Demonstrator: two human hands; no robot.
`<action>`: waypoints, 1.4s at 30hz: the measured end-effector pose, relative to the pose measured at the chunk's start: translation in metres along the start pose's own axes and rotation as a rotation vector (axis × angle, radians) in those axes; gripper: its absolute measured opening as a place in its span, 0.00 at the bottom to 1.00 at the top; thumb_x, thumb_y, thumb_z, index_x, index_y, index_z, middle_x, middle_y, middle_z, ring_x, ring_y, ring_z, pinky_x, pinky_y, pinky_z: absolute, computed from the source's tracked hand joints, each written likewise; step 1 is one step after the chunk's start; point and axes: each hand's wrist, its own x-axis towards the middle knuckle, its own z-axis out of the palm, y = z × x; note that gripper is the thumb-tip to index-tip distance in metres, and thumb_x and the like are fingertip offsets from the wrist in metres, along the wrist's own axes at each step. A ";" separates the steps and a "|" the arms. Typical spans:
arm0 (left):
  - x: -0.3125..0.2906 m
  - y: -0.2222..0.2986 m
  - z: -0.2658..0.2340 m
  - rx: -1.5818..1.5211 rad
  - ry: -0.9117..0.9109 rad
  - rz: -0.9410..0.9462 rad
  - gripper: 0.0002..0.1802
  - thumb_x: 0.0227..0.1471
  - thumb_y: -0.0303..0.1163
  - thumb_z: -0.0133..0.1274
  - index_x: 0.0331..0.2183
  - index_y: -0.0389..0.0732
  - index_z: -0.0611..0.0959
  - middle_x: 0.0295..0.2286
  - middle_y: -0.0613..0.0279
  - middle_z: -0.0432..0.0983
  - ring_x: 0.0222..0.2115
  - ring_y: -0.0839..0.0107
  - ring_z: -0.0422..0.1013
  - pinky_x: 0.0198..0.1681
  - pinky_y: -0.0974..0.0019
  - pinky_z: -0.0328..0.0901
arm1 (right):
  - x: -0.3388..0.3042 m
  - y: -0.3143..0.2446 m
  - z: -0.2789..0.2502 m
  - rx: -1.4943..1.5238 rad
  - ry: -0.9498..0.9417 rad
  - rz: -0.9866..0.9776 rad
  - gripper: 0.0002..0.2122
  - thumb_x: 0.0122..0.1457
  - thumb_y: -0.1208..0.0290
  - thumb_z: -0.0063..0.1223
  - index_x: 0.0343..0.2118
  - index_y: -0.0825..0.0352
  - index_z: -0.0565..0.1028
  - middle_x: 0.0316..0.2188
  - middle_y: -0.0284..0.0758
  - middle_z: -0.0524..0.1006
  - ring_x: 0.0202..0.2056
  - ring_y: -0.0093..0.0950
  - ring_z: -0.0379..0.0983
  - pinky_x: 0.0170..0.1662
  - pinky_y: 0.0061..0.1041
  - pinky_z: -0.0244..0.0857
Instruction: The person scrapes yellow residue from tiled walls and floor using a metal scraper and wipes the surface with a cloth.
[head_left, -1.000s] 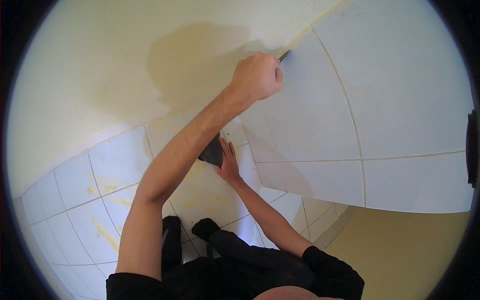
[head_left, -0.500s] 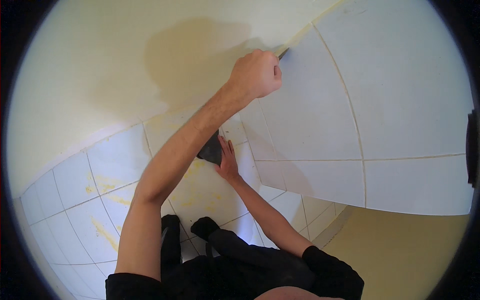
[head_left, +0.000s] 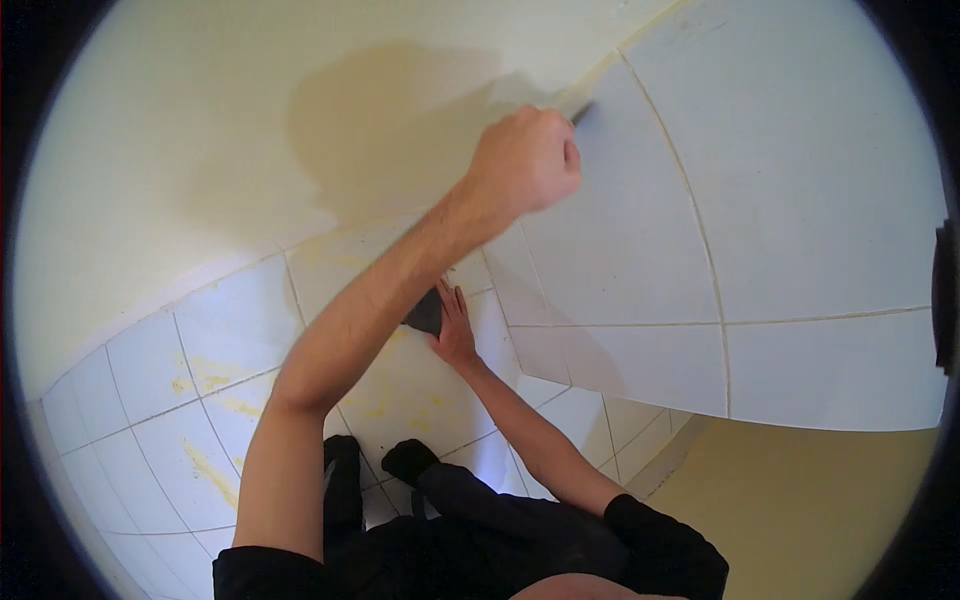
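My left hand (head_left: 528, 160) is raised in a fist by the corner where the plain wall meets the tiled face. A narrow dark blade (head_left: 583, 113) sticks out past its knuckles, close to the edge of the white tile; the handle is hidden inside the fist. Lower down, my right hand (head_left: 455, 330) is at the side of a dark grey object (head_left: 426, 312), with its thumb on the near side and fingers stretched along it. My left forearm covers part of that object, so its full shape does not show.
A large white tiled face (head_left: 640, 240) with yellowish joints fills the right side. The cream wall (head_left: 180, 130) runs along the top left. Yellow crumbs and smears (head_left: 210, 470) lie on the white floor tiles (head_left: 150, 460). My dark-clad feet (head_left: 408, 460) are below my arms.
My left hand has moved slightly right and down with the blade, which is now a little blurred. The right hand is almost still; less of the dark grey object shows behind the forearm.
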 end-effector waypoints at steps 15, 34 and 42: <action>0.016 -0.002 -0.015 0.133 -0.046 0.054 0.08 0.42 0.28 0.52 0.23 0.35 0.83 0.20 0.43 0.76 0.23 0.44 0.74 0.31 0.48 0.71 | 0.001 -0.001 0.001 0.009 0.012 -0.040 0.39 0.42 0.79 0.55 0.62 0.76 0.58 0.68 0.45 0.53 0.69 0.43 0.47 0.71 0.50 0.40; 0.016 -0.007 -0.013 0.097 -0.033 0.101 0.08 0.44 0.29 0.52 0.24 0.36 0.84 0.20 0.44 0.76 0.24 0.43 0.74 0.31 0.48 0.71 | 0.003 -0.007 -0.002 0.021 0.018 -0.041 0.38 0.40 0.80 0.58 0.59 0.78 0.60 0.69 0.45 0.51 0.69 0.44 0.47 0.71 0.51 0.39; 0.016 0.003 -0.013 0.186 -0.049 0.070 0.09 0.46 0.29 0.52 0.26 0.36 0.84 0.19 0.43 0.76 0.22 0.44 0.74 0.30 0.49 0.70 | 0.003 -0.007 -0.005 0.024 0.012 -0.025 0.39 0.42 0.81 0.54 0.62 0.77 0.57 0.68 0.45 0.52 0.69 0.44 0.47 0.71 0.50 0.39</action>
